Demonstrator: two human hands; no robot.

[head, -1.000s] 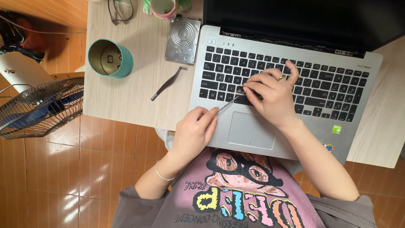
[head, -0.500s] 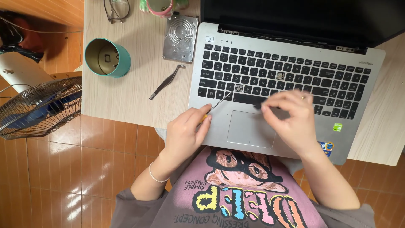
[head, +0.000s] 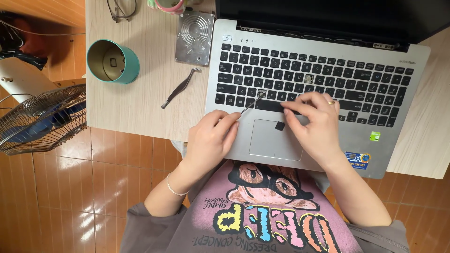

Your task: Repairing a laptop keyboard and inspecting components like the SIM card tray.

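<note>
A silver laptop (head: 398, 145) with a black keyboard lies open on the wooden desk. My left hand (head: 211, 138) grips a thin metal tool (head: 251, 103) whose tip touches a bare key socket in the lower keyboard rows. A second bare socket (head: 308, 78) shows further right. My right hand (head: 315, 124) rests over the space bar, fingers curled, with a ring on one finger. A loose black keycap (head: 280, 125) lies on the touchpad, just beside my right fingertips.
Curved tweezers (head: 180, 88) lie on the desk (head: 136, 103) left of the laptop. A teal tin cup (head: 112, 61) stands further left, a bare hard drive (head: 194, 37) and glasses (head: 121, 9) at the back. A fan (head: 42, 117) stands on the tiled floor.
My right hand has come down from the middle keys to the space bar. A black keycap now lies on the touchpad. My left hand stays with the tool at the socket.
</note>
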